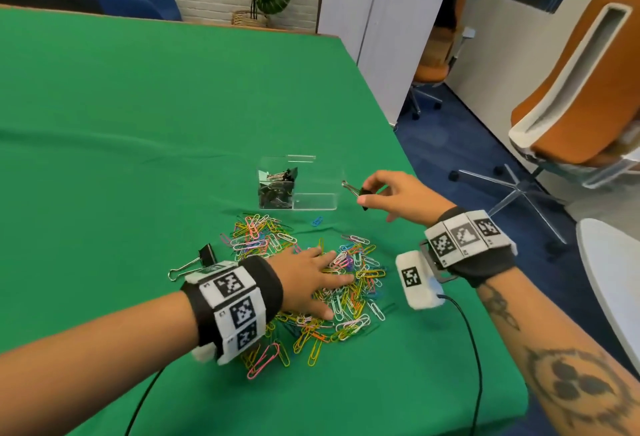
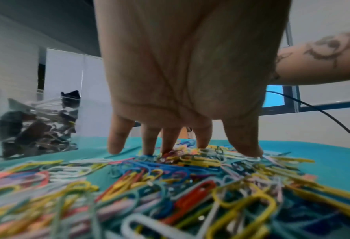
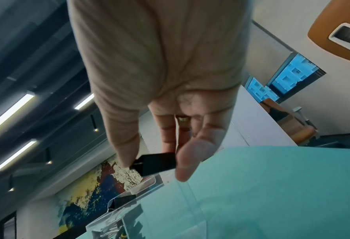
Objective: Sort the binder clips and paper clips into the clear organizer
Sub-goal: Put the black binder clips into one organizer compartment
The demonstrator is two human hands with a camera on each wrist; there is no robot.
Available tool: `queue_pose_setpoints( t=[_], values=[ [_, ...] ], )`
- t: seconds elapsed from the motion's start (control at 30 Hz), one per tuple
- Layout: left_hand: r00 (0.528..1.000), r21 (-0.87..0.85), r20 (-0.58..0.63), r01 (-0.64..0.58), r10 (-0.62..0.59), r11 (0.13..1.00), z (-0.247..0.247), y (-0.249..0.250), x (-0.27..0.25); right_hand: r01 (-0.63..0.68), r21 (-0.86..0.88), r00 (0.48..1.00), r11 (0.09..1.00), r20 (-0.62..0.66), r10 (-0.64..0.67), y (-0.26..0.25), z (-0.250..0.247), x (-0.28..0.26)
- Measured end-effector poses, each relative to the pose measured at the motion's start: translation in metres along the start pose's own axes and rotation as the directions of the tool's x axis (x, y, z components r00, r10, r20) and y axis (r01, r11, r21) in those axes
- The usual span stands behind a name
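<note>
While a pile of coloured paper clips is being pressed flat under the spread fingers of the left hand nearest the viewer, one black binder clip is being pinched by the right hand farther off, just beside the clear organizer. Its left compartment is already being filled with binder clips; a release over that side seems called for next.
</note>
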State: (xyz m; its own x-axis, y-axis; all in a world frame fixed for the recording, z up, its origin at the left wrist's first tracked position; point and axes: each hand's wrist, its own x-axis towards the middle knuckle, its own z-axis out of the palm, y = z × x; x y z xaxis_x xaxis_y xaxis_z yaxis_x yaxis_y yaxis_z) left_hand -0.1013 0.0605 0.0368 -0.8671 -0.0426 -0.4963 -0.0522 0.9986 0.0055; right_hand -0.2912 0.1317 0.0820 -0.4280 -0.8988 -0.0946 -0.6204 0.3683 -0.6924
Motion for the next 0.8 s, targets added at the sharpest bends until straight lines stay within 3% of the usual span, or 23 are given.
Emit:
queue_pose_setpoints(
  t=[0.2,0.27,0.33,0.43,0.5,0.57,0.63,0.7,0.8],
  values=[
    [0.996,0.023,0.078,0.050,-0.051,0.998,0.002,-0.007,-0.020,0.112,0.071,0.992,0.991,-0.061,-0.108,-0.026,-0.002,0.000],
    [0.999,-0.059,-0.005,0.046,-0.047,0.997,0.001,-0.013,-0.029,0.160,0.089,0.984,0.983,-0.095,-0.151,-0.042,-0.001,0.007],
    [0.982,-0.188,-0.165,0.059,-0.091,0.980,-0.001,-0.027,-0.036,0.198,0.057,0.974,0.979,-0.128,-0.190,-0.056,0.003,0.018],
    [0.865,-0.405,-0.415,0.101,-0.281,0.909,-0.006,-0.058,-0.045,0.226,-0.012,0.964,0.974,-0.142,-0.225,-0.068,0.012,0.033],
    [0.723,-0.513,-0.538,0.127,-0.433,0.849,-0.009,-0.080,-0.049,0.239,-0.099,0.959,0.966,-0.129,-0.251,-0.074,0.018,0.040],
    [0.593,-0.604,-0.583,0.139,-0.554,0.784,-0.011,-0.100,-0.051,0.254,-0.231,0.954,0.939,-0.102,-0.283,-0.080,0.026,0.043],
    [0.567,-0.675,-0.526,0.174,-0.634,0.717,-0.010,-0.116,-0.049,0.283,-0.330,0.942,0.901,-0.083,-0.326,-0.088,0.035,0.047],
    [0.595,-0.715,-0.443,0.217,-0.671,0.665,-0.009,-0.124,-0.045,0.293,-0.413,0.936,0.863,-0.061,-0.347,-0.096,0.046,0.052],
    [0.614,-0.731,-0.423,0.203,-0.666,0.651,-0.010,-0.124,-0.036,0.252,-0.538,0.951,0.804,-0.014,-0.308,-0.101,0.058,0.061]
  ],
)
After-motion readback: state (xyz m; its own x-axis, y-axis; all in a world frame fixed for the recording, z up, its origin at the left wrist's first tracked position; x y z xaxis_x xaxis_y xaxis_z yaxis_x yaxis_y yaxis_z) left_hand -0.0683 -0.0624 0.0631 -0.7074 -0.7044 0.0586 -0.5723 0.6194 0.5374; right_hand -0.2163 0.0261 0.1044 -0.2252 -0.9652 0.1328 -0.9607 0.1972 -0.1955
